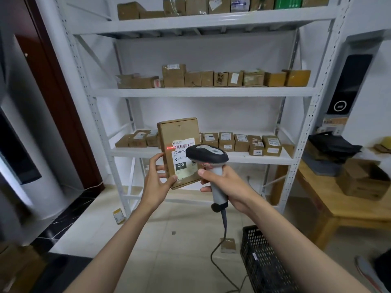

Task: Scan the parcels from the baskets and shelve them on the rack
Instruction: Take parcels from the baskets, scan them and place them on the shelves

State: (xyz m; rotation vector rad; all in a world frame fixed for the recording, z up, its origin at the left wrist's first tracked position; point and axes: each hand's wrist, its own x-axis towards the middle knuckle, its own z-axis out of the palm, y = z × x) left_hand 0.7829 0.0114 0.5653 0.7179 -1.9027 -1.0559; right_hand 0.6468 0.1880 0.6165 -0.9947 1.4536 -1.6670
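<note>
at frame centre my left hand grips the cardboard parcel upright; my right hand is clamped on the barcode scanner. risk: the red scan line sits toward the label's left edge, so a partial read is likely if the parcel tilts.

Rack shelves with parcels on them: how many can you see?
3. Top shelf, middle shelf and lower shelf of the white rack each carry a row of parcels. Any shelf above the frame is out of view.

Right hand aims scanner at parcel (left-held).
</note>
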